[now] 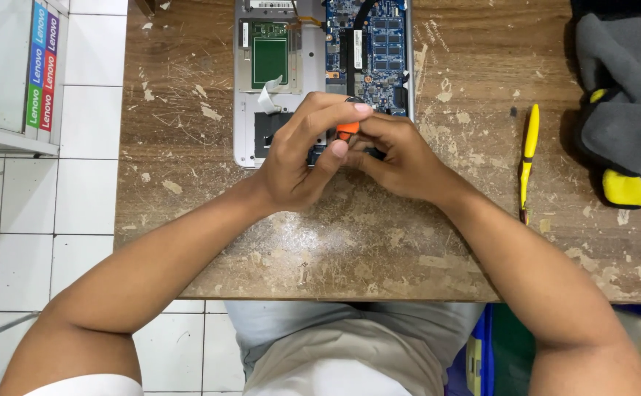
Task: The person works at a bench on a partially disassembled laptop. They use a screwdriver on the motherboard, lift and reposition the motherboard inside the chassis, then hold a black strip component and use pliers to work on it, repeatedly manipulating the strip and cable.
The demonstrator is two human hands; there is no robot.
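Worn wooden table (350, 242) | left hand (302, 158), right hand (401, 158) pinch orange-handled tool (348, 130) | axis hidden | above opened laptop (284, 66)

Scuffed wooden desk (350, 249), finish flaking all over; yellow-handled tool (529, 158) lying off to the right; grey and yellow gloves (621, 103) bunched at the far right edge; white tiled floor (78, 198) on the left

orange tool handle (348, 130), blue circuit board (379, 44), yellow tweezers (529, 158), perhaps
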